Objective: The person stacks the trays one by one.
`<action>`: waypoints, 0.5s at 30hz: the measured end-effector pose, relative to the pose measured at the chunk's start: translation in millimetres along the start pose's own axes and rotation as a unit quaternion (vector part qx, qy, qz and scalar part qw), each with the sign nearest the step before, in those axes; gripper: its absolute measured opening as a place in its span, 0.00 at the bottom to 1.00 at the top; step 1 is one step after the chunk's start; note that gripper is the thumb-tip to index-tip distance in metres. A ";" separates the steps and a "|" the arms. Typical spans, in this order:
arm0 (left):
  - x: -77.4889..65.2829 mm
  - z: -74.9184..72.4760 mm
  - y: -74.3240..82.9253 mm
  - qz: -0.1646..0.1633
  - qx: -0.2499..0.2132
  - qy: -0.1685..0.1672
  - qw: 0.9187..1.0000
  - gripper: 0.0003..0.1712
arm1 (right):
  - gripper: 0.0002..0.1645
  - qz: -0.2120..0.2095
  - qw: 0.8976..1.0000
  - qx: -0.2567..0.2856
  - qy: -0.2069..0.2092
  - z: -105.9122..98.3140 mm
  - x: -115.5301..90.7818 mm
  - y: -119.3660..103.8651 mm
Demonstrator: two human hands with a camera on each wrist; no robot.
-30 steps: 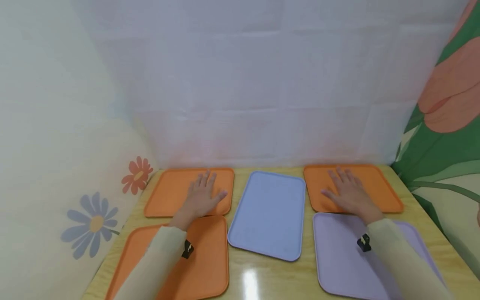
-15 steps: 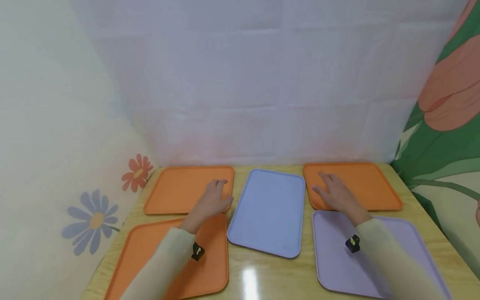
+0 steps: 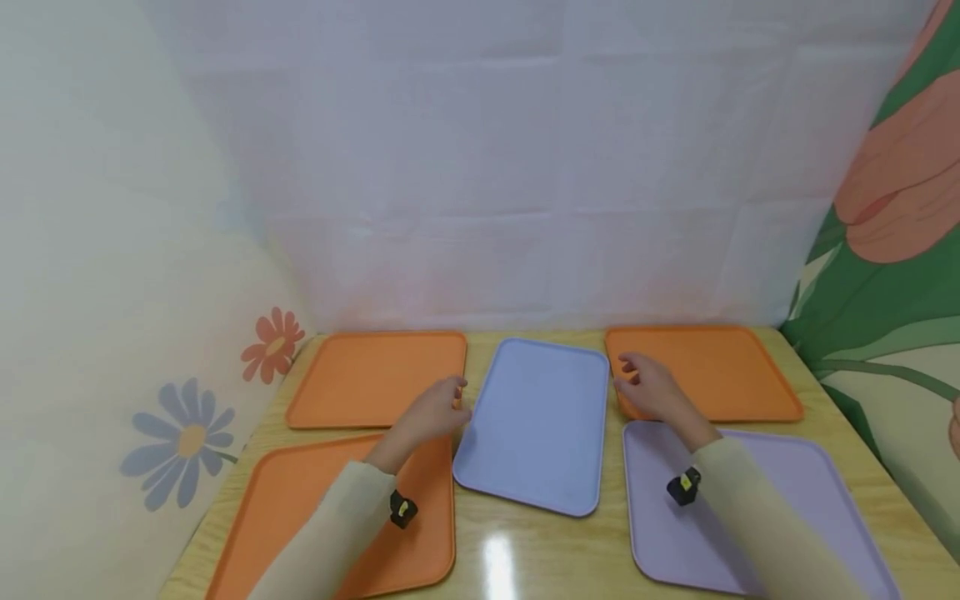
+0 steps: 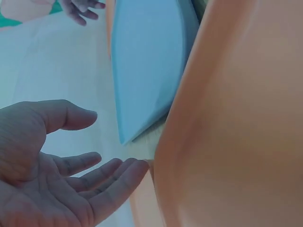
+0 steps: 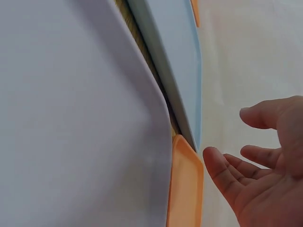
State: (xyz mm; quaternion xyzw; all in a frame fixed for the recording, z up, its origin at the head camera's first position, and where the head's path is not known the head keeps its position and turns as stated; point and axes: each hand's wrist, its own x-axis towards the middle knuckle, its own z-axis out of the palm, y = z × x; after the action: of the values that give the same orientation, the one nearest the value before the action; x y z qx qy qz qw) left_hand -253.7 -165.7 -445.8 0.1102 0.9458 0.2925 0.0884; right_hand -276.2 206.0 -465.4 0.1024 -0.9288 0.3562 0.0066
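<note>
In the head view, we see the blue tray lying flat on the wooden table, slightly turned, between the two hands. The left hand is in the air at its left long side; the tip of the thumb appears over the edge of this tray, but we cannot tell if it touches. The right hand is at the opposite side, a little apart from the blue rim, with its fingers over the inner border of the far right orange tray. Both hands hold nothing. In the left wrist view, the left thumb stands well apart from the fingers, which are softly bent, and we see a gap between them and the blue tray. In the right wrist view, the right hand has the same form, thumb apart and fingers a little curved, and the forefinger tip appears just beside the blue corner. About the containers, we count five shallow trays with raised rims: behind the left hand is the far left orange tray, nearer to the person is the near left orange tray, and at the near right is the purple tray. Inside these two nearer trays, we notice the shadows under the sleeves.
</note>
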 end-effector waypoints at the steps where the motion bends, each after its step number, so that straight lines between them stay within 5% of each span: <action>1: -0.6 0.9 0.6 -0.001 0.003 -0.005 1.000 0.33 | 0.32 0.007 1.000 0.002 -0.004 0.9 0.2 -1.1; 15: -1.8 9.4 5.8 -0.029 0.001 -0.052 0.998 0.37 | 0.35 0.055 0.996 0.041 -0.055 12.7 1.8 -8.9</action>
State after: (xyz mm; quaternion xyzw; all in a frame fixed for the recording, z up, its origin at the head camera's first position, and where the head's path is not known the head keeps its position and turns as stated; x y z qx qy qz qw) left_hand -248.9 -156.4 -449.9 0.0976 0.9431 0.2828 0.1454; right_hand -275.4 190.8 -468.8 0.0709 -0.9167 0.3872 -0.0678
